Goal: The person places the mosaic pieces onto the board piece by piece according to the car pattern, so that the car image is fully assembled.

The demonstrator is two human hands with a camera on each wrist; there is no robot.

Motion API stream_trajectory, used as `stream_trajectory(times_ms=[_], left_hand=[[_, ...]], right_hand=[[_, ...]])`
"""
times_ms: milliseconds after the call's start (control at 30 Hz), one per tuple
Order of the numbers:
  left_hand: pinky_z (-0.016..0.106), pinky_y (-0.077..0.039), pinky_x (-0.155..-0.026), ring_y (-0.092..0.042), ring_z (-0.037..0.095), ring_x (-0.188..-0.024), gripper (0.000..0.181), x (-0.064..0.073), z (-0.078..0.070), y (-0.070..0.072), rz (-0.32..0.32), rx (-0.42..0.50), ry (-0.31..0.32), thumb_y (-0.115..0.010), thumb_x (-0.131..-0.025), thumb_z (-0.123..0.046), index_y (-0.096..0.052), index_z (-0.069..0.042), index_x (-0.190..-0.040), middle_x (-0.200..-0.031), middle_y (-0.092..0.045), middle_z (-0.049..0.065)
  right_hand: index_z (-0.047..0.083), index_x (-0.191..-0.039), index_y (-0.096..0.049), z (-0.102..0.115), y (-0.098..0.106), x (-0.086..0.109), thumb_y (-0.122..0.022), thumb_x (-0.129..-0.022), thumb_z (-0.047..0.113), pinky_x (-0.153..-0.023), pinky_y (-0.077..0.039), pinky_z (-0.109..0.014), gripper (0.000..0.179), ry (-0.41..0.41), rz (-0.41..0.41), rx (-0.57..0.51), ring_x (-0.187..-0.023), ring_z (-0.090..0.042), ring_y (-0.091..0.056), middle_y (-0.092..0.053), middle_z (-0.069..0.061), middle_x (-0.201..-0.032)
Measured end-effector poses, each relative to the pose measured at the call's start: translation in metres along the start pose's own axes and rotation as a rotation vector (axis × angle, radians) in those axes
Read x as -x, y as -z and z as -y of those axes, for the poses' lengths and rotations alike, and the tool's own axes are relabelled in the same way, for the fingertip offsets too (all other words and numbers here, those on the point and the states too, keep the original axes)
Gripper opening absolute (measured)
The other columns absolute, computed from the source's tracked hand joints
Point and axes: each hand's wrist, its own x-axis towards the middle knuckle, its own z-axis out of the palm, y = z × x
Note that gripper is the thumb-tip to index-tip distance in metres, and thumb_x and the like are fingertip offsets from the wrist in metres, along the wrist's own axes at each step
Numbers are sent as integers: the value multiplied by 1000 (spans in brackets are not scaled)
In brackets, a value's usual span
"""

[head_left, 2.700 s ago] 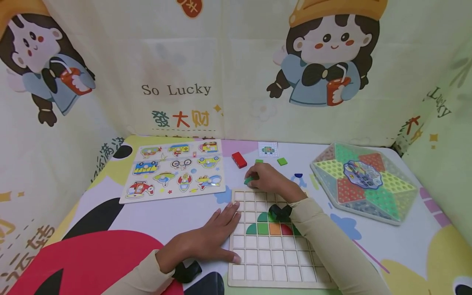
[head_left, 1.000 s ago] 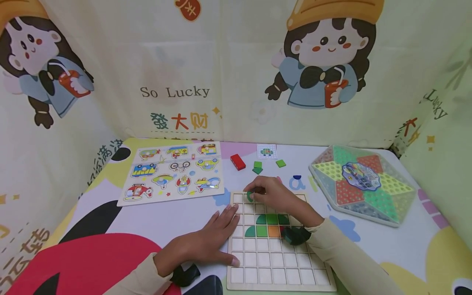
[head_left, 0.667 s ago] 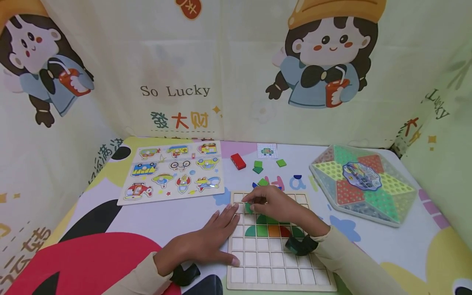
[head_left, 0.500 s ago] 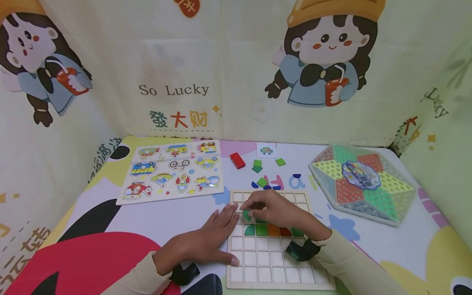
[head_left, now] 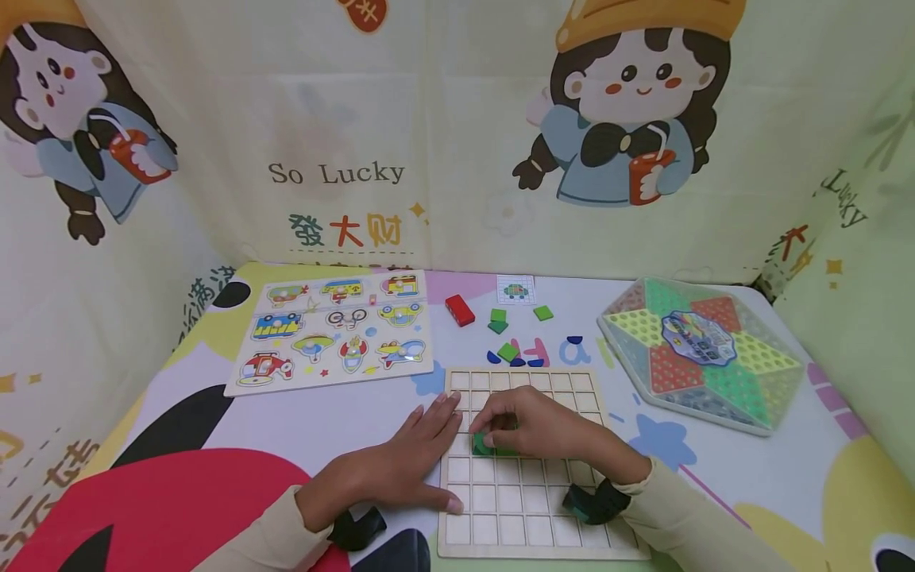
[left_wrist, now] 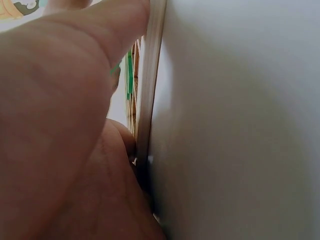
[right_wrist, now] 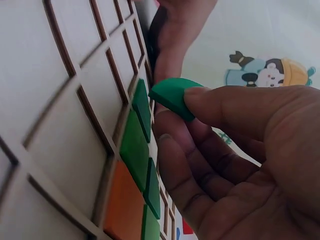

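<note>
My right hand reaches over the wooden grid board. Its thumb and fingers pinch a green tile with a curved edge, tilted just off the board in the right wrist view. Close beside it lies a row of set tiles: a dark green one, a lighter green square and an orange one. In the head view the hand hides most of these. My left hand lies spread along the board's left edge, fingertips and thumb on the rim; its thumb fills much of the left wrist view.
Behind the board lie green tiles, blue half-round pieces, a red block and a small pattern card. A vehicle puzzle board is at the left, a hexagonal game box at the right.
My right hand has come from the loose pieces behind the board, bringing a green curved tile down toward the coloured row. My left hand has stayed on the board's edge.
</note>
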Motion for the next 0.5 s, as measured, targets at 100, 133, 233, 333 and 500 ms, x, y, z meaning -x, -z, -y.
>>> stream_trajectory(times_ms=[100, 133, 233, 333, 500], left_hand=[[52, 3, -115, 14, 20, -146, 110, 0, 1, 0, -2, 5, 6, -65, -80, -65, -11, -7, -156, -163, 9, 2], [51, 4, -115, 14, 20, -146, 111, -1, 1, 0, -2, 7, 13, -66, -79, -65, -10, -8, -157, -163, 9, 1], [51, 4, -115, 14, 19, -146, 113, -1, 1, -1, -3, 14, 24, -67, -78, -65, -9, -8, -157, -163, 9, 0], [50, 4, -115, 14, 19, -146, 113, -1, 1, -1, -1, 20, 27, -67, -78, -65, -9, -8, -157, -163, 9, 0], [51, 3, -115, 14, 19, -146, 112, 0, 0, 0, -1, 21, 19, -66, -79, -65, -9, -8, -157, -163, 9, 0]], right_hand=[[10, -99, -75, 1, -2, 1, -70, -88, 2, -73, -52, -26, 15, -5, 33, -16, -77, -8, -60, -66, 9, -88], [10, -99, -75, 1, -3, 2, -71, -88, 1, -73, -52, -25, 15, -11, 43, -25, -76, -8, -59, -66, 9, -87], [11, -97, -75, 2, -6, 4, -71, -87, 0, -72, -52, -25, 16, -34, 72, -39, -75, -8, -59, -66, 9, -86], [13, -96, -74, 3, -8, 6, -71, -86, 0, -71, -52, -24, 16, -59, 85, -35, -74, -7, -59, -67, 9, -85], [15, -96, -74, 7, -13, 10, -71, -88, 2, -70, -52, -24, 16, -56, 83, -1, -73, -5, -58, -66, 10, -83]])
